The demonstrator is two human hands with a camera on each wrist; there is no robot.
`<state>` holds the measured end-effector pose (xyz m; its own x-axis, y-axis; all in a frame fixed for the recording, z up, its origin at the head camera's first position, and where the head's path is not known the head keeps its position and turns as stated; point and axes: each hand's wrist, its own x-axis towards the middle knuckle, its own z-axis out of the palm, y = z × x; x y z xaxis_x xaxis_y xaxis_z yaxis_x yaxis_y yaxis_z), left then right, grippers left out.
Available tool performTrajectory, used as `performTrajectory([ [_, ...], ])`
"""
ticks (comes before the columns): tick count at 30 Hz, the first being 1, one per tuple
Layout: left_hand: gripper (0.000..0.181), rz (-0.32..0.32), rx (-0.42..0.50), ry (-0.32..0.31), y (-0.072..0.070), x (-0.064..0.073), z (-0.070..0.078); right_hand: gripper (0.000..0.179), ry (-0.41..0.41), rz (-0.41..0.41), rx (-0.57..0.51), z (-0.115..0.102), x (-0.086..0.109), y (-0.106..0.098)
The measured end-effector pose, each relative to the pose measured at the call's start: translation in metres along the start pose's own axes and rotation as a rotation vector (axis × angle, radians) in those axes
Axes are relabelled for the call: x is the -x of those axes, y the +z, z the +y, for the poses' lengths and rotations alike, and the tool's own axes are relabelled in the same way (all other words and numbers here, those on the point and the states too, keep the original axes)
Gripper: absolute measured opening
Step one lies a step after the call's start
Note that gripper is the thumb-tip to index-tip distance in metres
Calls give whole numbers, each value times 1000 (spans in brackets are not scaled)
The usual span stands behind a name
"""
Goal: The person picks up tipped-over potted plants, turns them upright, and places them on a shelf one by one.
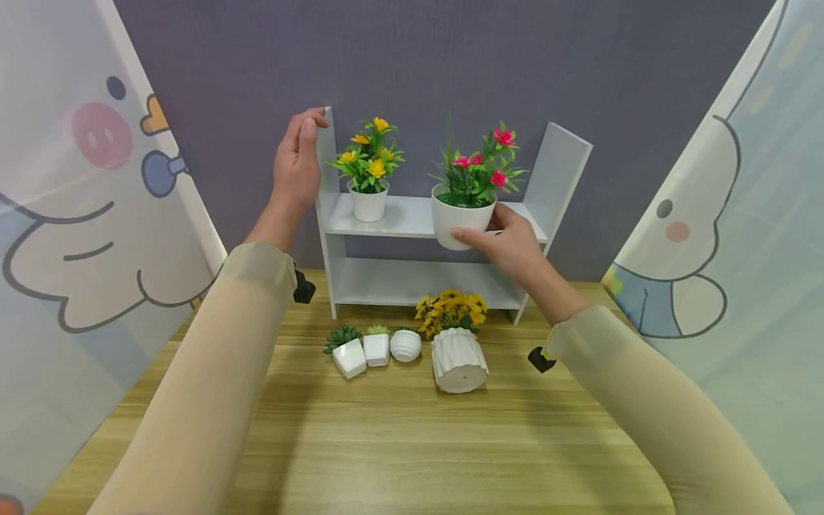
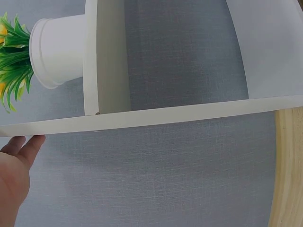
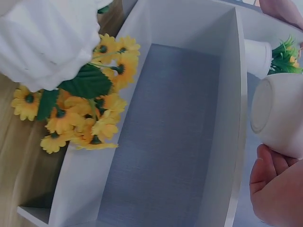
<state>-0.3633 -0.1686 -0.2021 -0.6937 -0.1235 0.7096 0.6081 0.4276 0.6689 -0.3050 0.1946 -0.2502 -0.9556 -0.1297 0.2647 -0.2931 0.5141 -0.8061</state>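
Note:
In the head view my right hand (image 1: 511, 239) grips a white pot (image 1: 460, 218) of pink flowers, thumb on its front and fingers round its right side. The pot is held in front of the upper board of a white shelf (image 1: 405, 214); the right wrist view shows its underside off the board. My left hand (image 1: 299, 161) touches the outer face of the shelf's left side panel, fingertips near the top, and holds nothing. A smaller white pot of yellow flowers (image 1: 369, 204) stands upright on the upper board, at the left.
On the wooden table (image 1: 386, 443), before the shelf, lies a white fluted vase (image 1: 460, 361) with yellow daisies (image 1: 450, 311). Left of it are small white pots (image 1: 376, 350) with succulents, some tipped over. Patterned curtains (image 1: 96, 214) hang at both sides; a grey wall stands behind.

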Motion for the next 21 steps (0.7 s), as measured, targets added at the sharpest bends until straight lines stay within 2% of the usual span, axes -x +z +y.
performTrajectory([
  [21, 37, -3, -9, -6, -1, 1, 1, 78, -16, -46, 18, -6, -43, 16],
])
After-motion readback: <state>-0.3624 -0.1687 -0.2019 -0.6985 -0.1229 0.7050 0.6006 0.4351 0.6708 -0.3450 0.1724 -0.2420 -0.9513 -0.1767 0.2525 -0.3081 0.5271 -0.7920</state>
